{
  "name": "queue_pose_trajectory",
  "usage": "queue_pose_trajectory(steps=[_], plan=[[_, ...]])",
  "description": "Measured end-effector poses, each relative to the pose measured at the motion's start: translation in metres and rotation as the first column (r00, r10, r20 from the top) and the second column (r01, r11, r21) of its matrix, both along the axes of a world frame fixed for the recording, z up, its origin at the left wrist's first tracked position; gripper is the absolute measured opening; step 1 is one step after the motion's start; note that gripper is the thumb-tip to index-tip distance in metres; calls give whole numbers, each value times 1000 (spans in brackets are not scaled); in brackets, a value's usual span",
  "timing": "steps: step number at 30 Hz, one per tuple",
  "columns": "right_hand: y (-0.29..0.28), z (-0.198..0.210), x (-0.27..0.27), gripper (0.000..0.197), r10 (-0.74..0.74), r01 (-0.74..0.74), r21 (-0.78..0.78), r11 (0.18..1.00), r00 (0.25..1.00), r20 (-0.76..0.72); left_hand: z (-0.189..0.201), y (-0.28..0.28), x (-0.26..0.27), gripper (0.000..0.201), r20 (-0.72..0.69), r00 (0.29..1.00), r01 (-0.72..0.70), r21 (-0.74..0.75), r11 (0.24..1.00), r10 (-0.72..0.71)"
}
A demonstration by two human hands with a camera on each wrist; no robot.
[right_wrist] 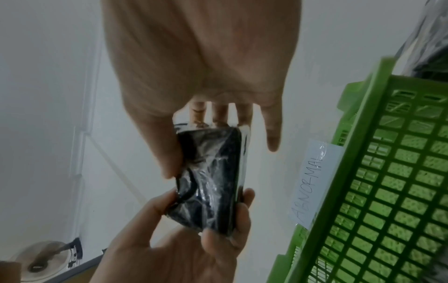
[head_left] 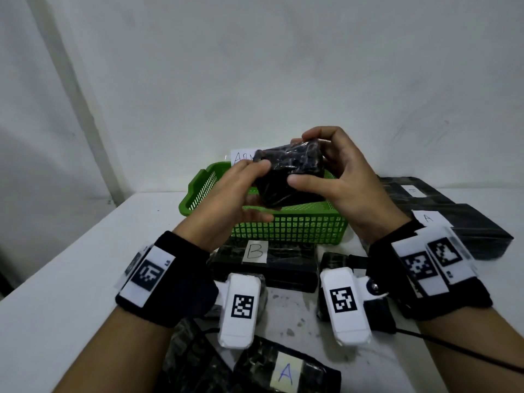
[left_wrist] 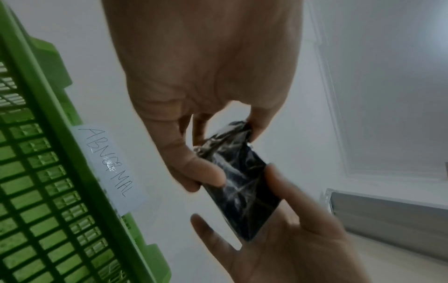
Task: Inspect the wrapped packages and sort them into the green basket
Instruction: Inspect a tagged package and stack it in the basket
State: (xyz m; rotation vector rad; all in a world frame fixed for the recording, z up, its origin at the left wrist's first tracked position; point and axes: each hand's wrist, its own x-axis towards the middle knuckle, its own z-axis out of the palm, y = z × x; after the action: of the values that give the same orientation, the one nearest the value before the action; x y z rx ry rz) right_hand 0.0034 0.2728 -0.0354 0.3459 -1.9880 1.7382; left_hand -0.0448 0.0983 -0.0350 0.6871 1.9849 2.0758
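Holding one black film-wrapped package (head_left: 289,177) in both grips, left hand (head_left: 226,199) and right hand (head_left: 337,177), above the green basket (head_left: 286,228) for inspection.

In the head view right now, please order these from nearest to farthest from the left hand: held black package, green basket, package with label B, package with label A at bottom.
1. held black package: gripped by the left hand.
2. green basket: directly beneath and beyond the hand.
3. package with label B: on the table before the basket.
4. package with label A: at the bottom edge, by the forearms.
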Motion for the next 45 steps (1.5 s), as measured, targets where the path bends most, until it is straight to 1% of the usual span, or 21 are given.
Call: queue_pose_trajectory(steps=[2,4,5,7,10,14,17,19,21,22,23,24,26,27,30,32,33,36,40,43,45], plan=[[-3,2,1,57,32,-30,-22,999,996,88,-2,0,-2,13,-27,999,-41,52,998,42],[-3,3,0,49,69,-60,-54,997,979,191,-3,0,-3,21,-82,996,-42,58,997,47],[-2,3,-1,46,66,-54,-61,997,974,216,-3,0,-3,26,-107,994,-31,50,998,36],[2,2,-2,48,49,-34,-70,997,971,233,-3,0,-1,32,-142,990,-1,43,999,7],[2,0,-1,51,35,-20,-72,997,974,222,-1,2,3,31,-168,986,24,54,998,-14],[-3,0,0,44,-43,45,-17,999,992,118,-1,3,5,32,-250,968,-15,42,999,25],[-3,3,2,43,-46,46,3,999,997,67,1,1,4,34,-276,961,-18,36,999,27],[1,6,3,49,-24,24,-5,1000,999,29,2,-1,3,40,-231,973,15,-2,1000,-15],[9,8,4,58,-1,2,-6,1000,1000,12,3,-3,3,52,-148,987,64,-27,998,-67],[13,9,5,63,17,-17,4,1000,1000,13,4,-3,2,55,-116,990,73,-25,997,-76],[16,9,5,68,40,-40,19,999,999,24,4,-2,2,52,-103,992,76,-14,997,-77],[18,9,7,72,64,-66,38,997,997,46,4,-1,3,44,-104,992,71,2,997,-70],[20,10,10,72,112,-119,58,991,987,114,2,0,1,21,-123,992,46,50,998,-40],[20,13,12,69,130,-138,48,989,980,149,1,0,0,17,-139,990,38,71,997,-28],[19,21,15,54,105,-111,19,994,973,208,-1,0,-1,28,-218,976,46,130,990,-17],[17,22,14,39,55,-56,-1,998,978,202,0,0,0,33,-256,966,68,128,989,-33],[16,22,13,37,30,-28,-17,999,983,182,0,1,0,34,-264,963,82,121,989,-48],[12,23,13,37,-14,16,-17,1000,993,119,-1,1,1,36,-293,955,93,117,989,-55],[12,24,16,40,-15,18,-25,1000,995,101,1,-3,-1,38,-271,960,115,139,984,-74],[11,23,14,50,-10,17,-59,998,993,120,3,-7,-4,40,-249,965,120,136,983,-83],[10,20,13,52,-13,18,-37,999,989,148,2,-8,-6,39,-228,970,114,146,983,-79]])
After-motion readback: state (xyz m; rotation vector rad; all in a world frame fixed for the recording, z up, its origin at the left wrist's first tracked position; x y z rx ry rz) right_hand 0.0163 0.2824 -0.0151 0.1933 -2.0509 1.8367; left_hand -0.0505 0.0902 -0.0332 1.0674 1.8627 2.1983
